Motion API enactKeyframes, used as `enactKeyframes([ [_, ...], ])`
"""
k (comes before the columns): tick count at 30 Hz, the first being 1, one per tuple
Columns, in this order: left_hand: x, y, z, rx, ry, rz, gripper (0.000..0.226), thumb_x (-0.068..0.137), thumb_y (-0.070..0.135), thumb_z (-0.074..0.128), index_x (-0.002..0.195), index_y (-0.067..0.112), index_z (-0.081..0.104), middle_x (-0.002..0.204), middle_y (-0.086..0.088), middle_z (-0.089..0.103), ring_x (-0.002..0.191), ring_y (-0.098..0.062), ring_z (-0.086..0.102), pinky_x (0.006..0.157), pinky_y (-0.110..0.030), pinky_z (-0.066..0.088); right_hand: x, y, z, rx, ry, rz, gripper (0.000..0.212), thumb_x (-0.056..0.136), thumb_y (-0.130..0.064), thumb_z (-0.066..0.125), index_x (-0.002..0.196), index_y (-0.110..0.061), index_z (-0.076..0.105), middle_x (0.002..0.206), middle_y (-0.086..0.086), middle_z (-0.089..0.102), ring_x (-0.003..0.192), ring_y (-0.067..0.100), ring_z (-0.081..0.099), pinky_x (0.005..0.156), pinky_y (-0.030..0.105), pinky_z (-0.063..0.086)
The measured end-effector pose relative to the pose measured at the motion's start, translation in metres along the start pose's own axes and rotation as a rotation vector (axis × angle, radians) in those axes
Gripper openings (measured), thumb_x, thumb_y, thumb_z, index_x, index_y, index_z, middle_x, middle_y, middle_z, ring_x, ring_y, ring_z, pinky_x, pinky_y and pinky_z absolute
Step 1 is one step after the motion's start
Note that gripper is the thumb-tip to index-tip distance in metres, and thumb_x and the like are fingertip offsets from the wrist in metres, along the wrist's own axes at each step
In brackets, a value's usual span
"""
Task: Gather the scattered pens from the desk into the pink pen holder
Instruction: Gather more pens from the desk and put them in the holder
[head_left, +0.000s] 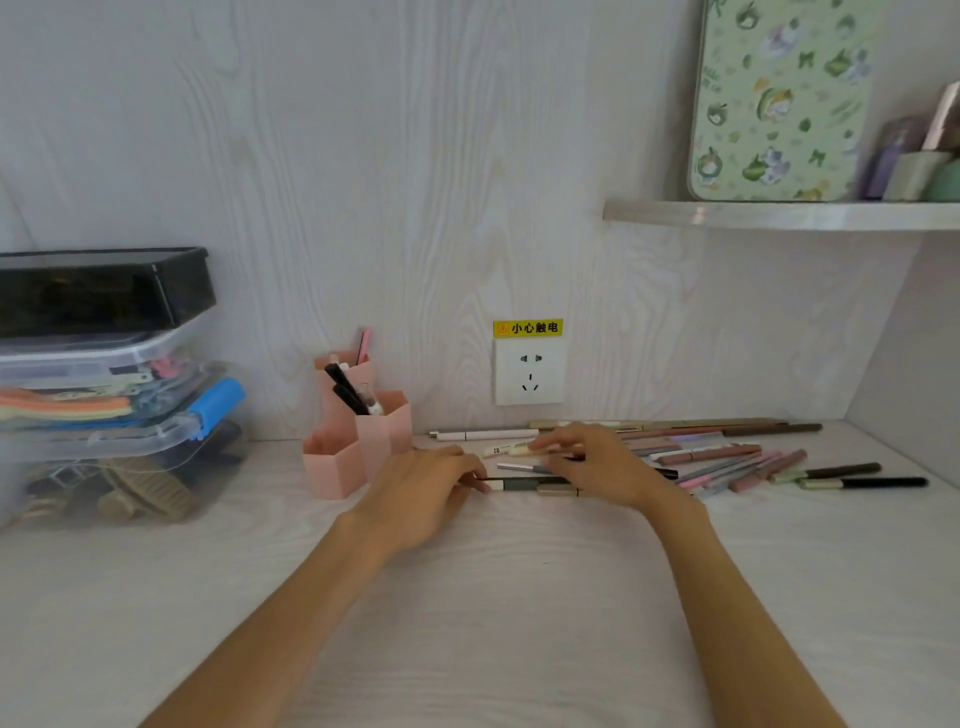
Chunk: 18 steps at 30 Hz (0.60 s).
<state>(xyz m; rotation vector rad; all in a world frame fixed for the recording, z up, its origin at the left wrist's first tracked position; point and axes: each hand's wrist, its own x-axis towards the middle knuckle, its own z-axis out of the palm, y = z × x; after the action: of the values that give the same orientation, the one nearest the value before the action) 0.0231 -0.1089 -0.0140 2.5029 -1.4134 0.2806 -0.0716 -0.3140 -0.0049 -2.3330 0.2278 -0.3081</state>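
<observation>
Dark green and white, the pen (519, 485) we are working on lies flat on the pale desk (467, 597), its long axis running left to right, roughly parallel to the back wall, with a tan cap end toward the right. Our left hand (421, 493) comes in palm down from the lower left, fingertips pinching the pen's left end. Our right hand (597, 465) reaches in from the lower right, palm down, fingers stretched leftward over the pen's right part and over a cream pen (506, 450) lying just behind it; whether those fingers actually grasp anything we cannot tell.

To the right, the scattered pens (737, 457) lie mostly sideways in a loose heap, pink, brown and black, a few fanned at slight angles. The pink pen holder (353, 441), a cluster of hexagonal cups, stands just left of our left hand against the wall, already with black and pink pens leaning in its rear cups. Beyond it sits a stack of clear storage boxes (104, 395). A wall socket (529, 370) is set in the wall behind the pens.
</observation>
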Motion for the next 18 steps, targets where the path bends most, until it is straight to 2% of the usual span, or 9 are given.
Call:
enactKeyframes([
  [2, -0.009, 0.0, -0.001, -0.045, 0.04, 0.024, 0.031, 0.09, 0.016, 0.049, 0.114, 0.033, 0.059, 0.112, 0.019, 0.063, 0.103, -0.009, 0.059, 0.08, -0.031, 0.05, -0.002, -0.002, -0.009, 0.0, 0.117, 0.017, 0.021, 0.09, -0.014, 0.053, 0.094, -0.027, 0.069, 0.11, -0.002, 0.061, 0.102, 0.013, 0.053, 0.084, 0.023, 0.04],
  [4, -0.019, -0.001, 0.001, -0.098, 0.081, 0.046, 0.032, 0.089, 0.012, 0.052, 0.112, 0.032, 0.061, 0.107, 0.023, 0.062, 0.099, -0.006, 0.058, 0.078, -0.029, 0.051, -0.009, -0.006, -0.021, -0.007, 0.131, 0.027, 0.021, 0.089, -0.01, 0.055, 0.09, -0.026, 0.069, 0.099, -0.005, 0.063, 0.09, 0.012, 0.056, 0.071, 0.017, 0.042],
  [7, -0.035, -0.004, 0.0, -0.116, 0.158, 0.024, 0.028, 0.087, 0.013, 0.058, 0.107, 0.031, 0.064, 0.096, 0.025, 0.059, 0.085, 0.007, 0.052, 0.066, -0.005, 0.04, -0.026, -0.005, -0.034, -0.06, -0.104, 0.067, 0.014, 0.081, -0.018, 0.068, 0.094, -0.02, 0.071, 0.089, -0.009, 0.064, 0.079, 0.005, 0.057, 0.064, 0.01, 0.042],
  [9, -0.042, -0.007, -0.002, -0.129, 0.209, -0.008, 0.023, 0.086, 0.016, 0.061, 0.101, 0.033, 0.066, 0.093, 0.026, 0.058, 0.079, 0.01, 0.048, 0.064, -0.002, 0.038, -0.031, 0.0, -0.03, -0.143, -0.178, 0.086, 0.014, 0.077, -0.021, 0.073, 0.088, -0.029, 0.071, 0.084, -0.012, 0.062, 0.074, 0.005, 0.054, 0.067, 0.014, 0.042],
  [11, -0.046, -0.009, -0.004, -0.144, 0.226, -0.031, 0.02, 0.085, 0.019, 0.063, 0.097, 0.034, 0.067, 0.095, 0.025, 0.06, 0.083, 0.01, 0.048, 0.065, -0.002, 0.038, -0.028, 0.004, -0.022, -0.162, -0.121, 0.07, 0.016, 0.075, -0.023, 0.075, 0.078, -0.038, 0.069, 0.088, -0.009, 0.066, 0.077, 0.002, 0.055, 0.073, 0.02, 0.043],
  [14, -0.05, -0.016, -0.001, -0.173, 0.242, -0.063, 0.02, 0.085, 0.023, 0.064, 0.1, 0.037, 0.068, 0.104, 0.029, 0.062, 0.098, 0.013, 0.049, 0.067, 0.001, 0.035, -0.022, -0.001, -0.004, -0.231, -0.054, -0.028, 0.01, 0.077, -0.027, 0.072, 0.083, -0.035, 0.072, 0.085, -0.014, 0.062, 0.08, -0.001, 0.052, 0.071, 0.018, 0.04],
  [16, -0.052, -0.021, 0.002, -0.325, 0.293, -0.135, 0.023, 0.086, 0.024, 0.063, 0.104, 0.037, 0.069, 0.109, 0.029, 0.062, 0.104, 0.01, 0.053, 0.076, -0.001, 0.038, -0.019, -0.009, 0.008, -0.292, -0.017, -0.116, 0.009, 0.08, -0.029, 0.069, 0.088, -0.031, 0.072, 0.085, -0.015, 0.059, 0.084, 0.003, 0.05, 0.068, 0.013, 0.037],
  [18, -0.054, -0.022, -0.004, -0.618, 0.394, -0.229, 0.019, 0.087, 0.021, 0.062, 0.1, 0.033, 0.07, 0.104, 0.021, 0.068, 0.1, 0.003, 0.06, 0.081, -0.013, 0.047, -0.017, -0.018, 0.015, -0.277, 0.033, -0.17, 0.008, 0.083, -0.028, 0.066, 0.089, -0.031, 0.07, 0.093, -0.009, 0.062, 0.091, 0.007, 0.051, 0.074, 0.019, 0.041],
])
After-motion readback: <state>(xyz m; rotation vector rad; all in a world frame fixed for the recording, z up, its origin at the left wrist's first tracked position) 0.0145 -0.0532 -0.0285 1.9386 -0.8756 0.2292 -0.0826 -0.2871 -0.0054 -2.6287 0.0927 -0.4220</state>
